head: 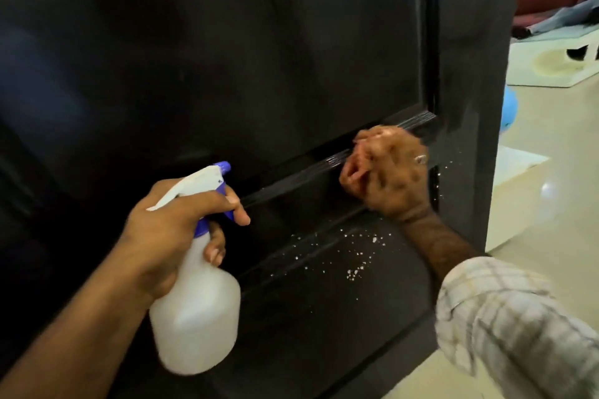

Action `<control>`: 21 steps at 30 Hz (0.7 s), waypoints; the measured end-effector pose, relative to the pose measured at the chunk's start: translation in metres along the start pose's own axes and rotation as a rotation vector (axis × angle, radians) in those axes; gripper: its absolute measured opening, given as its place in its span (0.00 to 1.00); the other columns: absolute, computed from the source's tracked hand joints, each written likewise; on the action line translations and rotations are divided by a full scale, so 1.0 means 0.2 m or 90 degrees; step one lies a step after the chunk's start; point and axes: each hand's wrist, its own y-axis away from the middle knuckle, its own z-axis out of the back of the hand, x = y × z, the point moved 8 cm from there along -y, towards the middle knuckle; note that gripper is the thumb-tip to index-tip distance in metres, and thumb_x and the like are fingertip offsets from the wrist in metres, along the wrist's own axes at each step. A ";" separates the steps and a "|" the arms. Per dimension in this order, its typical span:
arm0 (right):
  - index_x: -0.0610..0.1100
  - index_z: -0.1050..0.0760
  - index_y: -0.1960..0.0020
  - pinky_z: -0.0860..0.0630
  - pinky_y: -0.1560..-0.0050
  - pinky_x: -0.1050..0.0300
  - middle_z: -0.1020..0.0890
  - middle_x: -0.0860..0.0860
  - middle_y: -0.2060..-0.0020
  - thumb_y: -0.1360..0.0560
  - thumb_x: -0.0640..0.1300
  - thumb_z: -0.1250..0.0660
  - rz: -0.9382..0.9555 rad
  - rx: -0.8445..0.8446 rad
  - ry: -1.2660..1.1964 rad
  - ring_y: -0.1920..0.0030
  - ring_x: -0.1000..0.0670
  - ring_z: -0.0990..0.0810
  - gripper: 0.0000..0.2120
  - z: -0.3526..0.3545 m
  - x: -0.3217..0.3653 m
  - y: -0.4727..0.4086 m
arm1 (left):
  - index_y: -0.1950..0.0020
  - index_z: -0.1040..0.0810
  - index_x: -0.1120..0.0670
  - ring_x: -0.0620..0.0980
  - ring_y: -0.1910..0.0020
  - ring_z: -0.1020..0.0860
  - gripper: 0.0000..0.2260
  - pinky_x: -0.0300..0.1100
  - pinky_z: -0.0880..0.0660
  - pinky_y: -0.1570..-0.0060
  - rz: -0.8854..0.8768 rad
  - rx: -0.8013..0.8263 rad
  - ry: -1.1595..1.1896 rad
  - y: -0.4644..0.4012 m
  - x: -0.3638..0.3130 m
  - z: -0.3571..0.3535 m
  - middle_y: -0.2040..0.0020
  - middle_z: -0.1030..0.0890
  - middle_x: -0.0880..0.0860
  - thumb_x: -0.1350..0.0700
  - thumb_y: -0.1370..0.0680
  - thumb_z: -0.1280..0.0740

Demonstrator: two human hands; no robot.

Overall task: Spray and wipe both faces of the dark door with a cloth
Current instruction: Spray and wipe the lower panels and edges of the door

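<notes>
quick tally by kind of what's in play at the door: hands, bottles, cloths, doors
hands: 2, left hand and right hand
spray bottles: 1, spray bottle
cloths: 1, orange cloth bunched in the right hand
doors: 1, dark door
total: 5

The dark door [259,58] in front of me has a smooth, nearly black painted-looking face with a dull sheen, smeary in places; its grooved moulding [382,142] gleams wet, and white droplets [353,253] speckle the lower panel. My left grip [168,236] is round a spray bottle [197,311] of milky, translucent matt plastic, with a white plastic head and a glossy blue-violet nozzle and collar. My right grip [389,175] bunches a soft pinkish cloth [359,159], blurred, against the moulding, and a shiny metal ring [421,159] sits on one finger. My sleeve [518,324] is pale checked woven fabric. The floor [551,220] is pale, polished and reflective
</notes>
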 end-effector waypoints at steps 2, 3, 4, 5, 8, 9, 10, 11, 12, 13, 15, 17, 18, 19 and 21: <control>0.40 0.19 0.32 0.27 0.31 0.36 0.20 0.43 0.32 0.19 0.39 0.33 -0.160 -0.064 0.001 0.32 0.39 0.22 0.16 0.05 -0.12 0.00 | 0.55 0.20 0.67 0.56 0.79 0.32 0.05 0.46 0.27 0.72 -0.005 -0.008 -0.016 -0.02 0.04 -0.02 0.56 0.16 0.68 0.65 0.22 0.32; 0.39 0.19 0.32 0.27 0.30 0.36 0.20 0.42 0.32 0.17 0.39 0.35 -0.238 -0.111 0.005 0.31 0.39 0.23 0.15 0.06 -0.10 0.00 | 0.54 0.20 0.68 0.56 0.79 0.32 0.06 0.46 0.27 0.72 -0.009 -0.018 -0.016 -0.02 0.05 -0.03 0.56 0.16 0.68 0.65 0.21 0.33; 0.39 0.20 0.32 0.28 0.29 0.35 0.21 0.42 0.31 0.17 0.39 0.36 -0.320 -0.163 0.009 0.31 0.38 0.24 0.15 0.05 -0.05 0.00 | 0.54 0.20 0.68 0.56 0.78 0.31 0.06 0.46 0.26 0.72 -0.013 -0.026 -0.023 -0.03 0.06 -0.03 0.56 0.15 0.67 0.65 0.20 0.33; 0.39 0.20 0.33 0.29 0.27 0.35 0.21 0.41 0.31 0.18 0.40 0.36 -0.385 -0.204 0.004 0.30 0.38 0.25 0.16 0.04 0.03 0.00 | 0.54 0.20 0.68 0.57 0.78 0.31 0.05 0.46 0.26 0.72 -0.018 -0.034 -0.026 -0.02 0.07 -0.04 0.56 0.15 0.66 0.66 0.20 0.33; 0.38 0.19 0.32 0.33 0.24 0.38 0.20 0.38 0.33 0.18 0.42 0.36 -0.405 -0.209 -0.035 0.30 0.39 0.26 0.17 -0.07 0.39 0.02 | 0.54 0.19 0.67 0.56 0.78 0.31 0.05 0.46 0.26 0.71 -0.022 -0.059 -0.021 -0.01 0.08 -0.03 0.56 0.15 0.65 0.66 0.21 0.32; 0.38 0.19 0.31 0.33 0.24 0.38 0.20 0.39 0.32 0.17 0.43 0.37 -0.361 -0.169 -0.056 0.29 0.38 0.24 0.18 -0.10 0.50 0.05 | 0.54 0.19 0.67 0.56 0.78 0.31 0.05 0.46 0.26 0.71 -0.021 -0.066 -0.019 0.00 0.08 -0.03 0.57 0.14 0.65 0.66 0.21 0.32; 0.39 0.20 0.28 0.33 0.24 0.36 0.21 0.39 0.30 0.15 0.44 0.37 -0.286 -0.111 -0.071 0.28 0.37 0.24 0.19 -0.13 0.59 0.08 | 0.54 0.19 0.66 0.56 0.78 0.30 0.04 0.46 0.26 0.71 -0.021 -0.075 -0.018 0.00 0.08 -0.02 0.57 0.14 0.65 0.66 0.21 0.32; 0.40 0.22 0.25 0.33 0.23 0.36 0.23 0.40 0.27 0.15 0.46 0.37 -0.184 -0.041 -0.070 0.25 0.37 0.26 0.21 -0.15 0.66 0.12 | 0.54 0.19 0.66 0.56 0.78 0.30 0.04 0.46 0.26 0.70 -0.023 -0.082 -0.016 0.01 0.08 -0.01 0.57 0.14 0.65 0.66 0.21 0.32; 0.41 0.25 0.22 0.35 0.22 0.36 0.26 0.40 0.23 0.15 0.48 0.36 -0.074 0.020 -0.061 0.22 0.38 0.29 0.23 -0.16 0.68 0.16 | 0.54 0.19 0.66 0.56 0.78 0.30 0.04 0.46 0.26 0.70 -0.027 -0.083 -0.015 0.01 0.08 -0.01 0.57 0.14 0.66 0.66 0.21 0.32; 0.43 0.27 0.20 0.36 0.21 0.37 0.29 0.40 0.21 0.15 0.51 0.34 0.031 0.060 -0.049 0.19 0.38 0.32 0.25 -0.16 0.67 0.18 | 0.55 0.18 0.65 0.56 0.78 0.30 0.04 0.47 0.27 0.70 -0.033 -0.080 -0.016 0.01 0.08 -0.02 0.57 0.15 0.66 0.67 0.22 0.32; 0.47 0.28 0.20 0.34 0.21 0.38 0.30 0.41 0.20 0.18 0.54 0.30 0.193 0.097 -0.021 0.19 0.40 0.33 0.28 -0.13 0.56 0.17 | 0.56 0.18 0.64 0.57 0.77 0.30 0.05 0.47 0.27 0.70 -0.041 -0.067 -0.030 -0.02 0.09 -0.06 0.56 0.14 0.65 0.67 0.22 0.32; 0.45 0.28 0.20 0.32 0.22 0.38 0.29 0.40 0.21 0.19 0.53 0.30 0.244 0.099 0.000 0.19 0.39 0.32 0.29 -0.10 0.39 0.14 | 0.56 0.17 0.64 0.57 0.77 0.29 0.05 0.48 0.26 0.70 -0.046 -0.052 -0.050 -0.06 0.10 -0.13 0.56 0.14 0.63 0.66 0.22 0.32; 0.43 0.29 0.20 0.32 0.22 0.36 0.29 0.39 0.21 0.18 0.53 0.31 0.215 0.098 0.010 0.19 0.38 0.32 0.29 -0.08 0.26 0.12 | 0.55 0.17 0.64 0.57 0.78 0.29 0.05 0.48 0.26 0.70 -0.047 -0.043 -0.049 -0.09 0.11 -0.19 0.56 0.13 0.62 0.66 0.21 0.32; 0.41 0.30 0.19 0.33 0.22 0.35 0.30 0.39 0.20 0.17 0.52 0.34 0.157 0.094 0.017 0.18 0.38 0.33 0.30 -0.06 0.12 0.11 | 0.55 0.17 0.63 0.57 0.78 0.29 0.05 0.49 0.25 0.70 -0.048 -0.038 -0.047 -0.12 0.11 -0.24 0.56 0.13 0.62 0.66 0.21 0.31; 0.39 0.34 0.18 0.37 0.20 0.34 0.34 0.40 0.18 0.15 0.53 0.39 -0.008 0.083 0.039 0.16 0.39 0.38 0.30 0.00 -0.19 0.09 | 0.56 0.17 0.62 0.57 0.78 0.29 0.05 0.50 0.25 0.69 -0.056 -0.030 -0.035 -0.18 0.11 -0.35 0.56 0.13 0.62 0.65 0.21 0.31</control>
